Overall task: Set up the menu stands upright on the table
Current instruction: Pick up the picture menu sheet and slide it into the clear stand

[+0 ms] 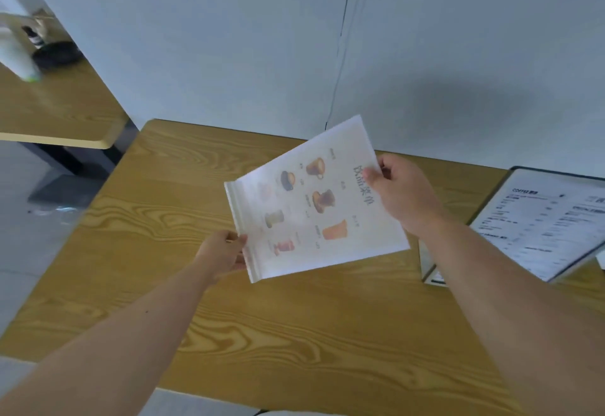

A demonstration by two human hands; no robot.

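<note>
Left hand (220, 253), right hand (402, 191) pinch menu stand (314, 199) edges

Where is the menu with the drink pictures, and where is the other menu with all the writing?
drinks menu (314, 206), head view, middle of the printed sheet between both hands.
text menu (550, 219), head view, white page of the stand at the table's right.

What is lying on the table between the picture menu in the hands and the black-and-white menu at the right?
In the head view, only the right hand and its forearm cross between the picture menu and the black-and-white menu; beneath them, bare wooden table.
</note>
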